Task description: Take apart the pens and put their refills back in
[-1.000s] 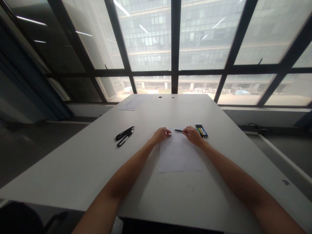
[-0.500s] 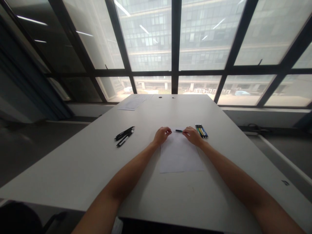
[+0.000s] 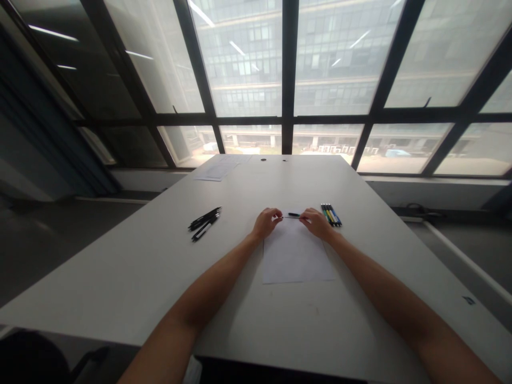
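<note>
A wall of tall windows (image 3: pixel 328 69) with dark frames fills the far side of the room, and another building shows through the glass. Below it a long white table (image 3: pixel 160 266) runs from the near edge toward the windows. Two bare forearms reach forward over the table from the bottom of the view. A white sheet of paper (image 3: pixel 296 256) lies flat on the table between them, its far edge just under the hands. A second set of papers (image 3: pixel 220 169) rests at the far left end of the table, well apart from the hands. A bunch of black pens (image 3: pixel 204 223) lies to the left of the left arm, and a row of coloured pens (image 3: pixel 330 214) lies side by side just beside the right hand. The left hand (image 3: pixel 264 222) is curled, its fingertips pinched on the left end of a dark pen (image 3: pixel 294 215). The right hand (image 3: pixel 317 222) is curled too, its fingers closed on the pen's other end. The pen sits level between the two hands, just above the far edge of the sheet.
</note>
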### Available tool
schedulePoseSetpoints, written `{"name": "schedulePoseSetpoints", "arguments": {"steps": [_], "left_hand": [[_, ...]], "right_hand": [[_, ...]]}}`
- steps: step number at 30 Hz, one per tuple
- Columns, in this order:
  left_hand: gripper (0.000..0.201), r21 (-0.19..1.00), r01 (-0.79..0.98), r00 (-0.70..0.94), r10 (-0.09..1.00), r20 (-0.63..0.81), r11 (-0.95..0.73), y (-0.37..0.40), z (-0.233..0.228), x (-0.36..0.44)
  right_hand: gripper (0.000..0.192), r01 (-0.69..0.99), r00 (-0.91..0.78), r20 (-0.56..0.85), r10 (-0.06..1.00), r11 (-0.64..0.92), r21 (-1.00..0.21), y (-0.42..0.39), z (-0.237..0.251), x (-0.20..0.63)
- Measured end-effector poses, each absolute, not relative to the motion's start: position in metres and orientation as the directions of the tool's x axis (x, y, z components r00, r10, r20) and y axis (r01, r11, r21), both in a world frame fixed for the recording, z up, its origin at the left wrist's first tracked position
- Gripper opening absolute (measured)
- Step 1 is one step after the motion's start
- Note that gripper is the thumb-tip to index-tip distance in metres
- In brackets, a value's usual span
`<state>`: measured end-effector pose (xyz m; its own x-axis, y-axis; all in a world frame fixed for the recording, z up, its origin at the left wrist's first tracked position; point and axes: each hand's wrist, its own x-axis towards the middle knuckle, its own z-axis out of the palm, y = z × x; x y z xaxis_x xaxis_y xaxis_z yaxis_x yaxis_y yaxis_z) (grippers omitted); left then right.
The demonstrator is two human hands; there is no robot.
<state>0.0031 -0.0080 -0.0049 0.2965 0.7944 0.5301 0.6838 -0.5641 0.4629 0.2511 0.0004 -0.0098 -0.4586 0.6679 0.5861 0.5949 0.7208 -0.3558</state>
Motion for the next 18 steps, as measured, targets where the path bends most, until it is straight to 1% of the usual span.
{"name": "schedulePoseSetpoints", "arguments": {"steps": [9, 18], "left_hand": [[0.007, 0.437, 0.658, 0.370, 0.769, 0.521, -0.613, -0.0073, -0.0056, 0.0030], [0.009, 0.430, 0.641, 0.405, 0.756, 0.514, -0.636, -0.0099, -0.0016, 0.0041]], "right_hand": [[0.013, 0.570, -0.477, 0.582, 0.658, 0.736, -0.366, 0.0002, -0.0106, 0.2506], [0.013, 0.566, -0.478, 0.584, 0.656, 0.738, -0.366, -0.0001, -0.0105, 0.2496]]}}
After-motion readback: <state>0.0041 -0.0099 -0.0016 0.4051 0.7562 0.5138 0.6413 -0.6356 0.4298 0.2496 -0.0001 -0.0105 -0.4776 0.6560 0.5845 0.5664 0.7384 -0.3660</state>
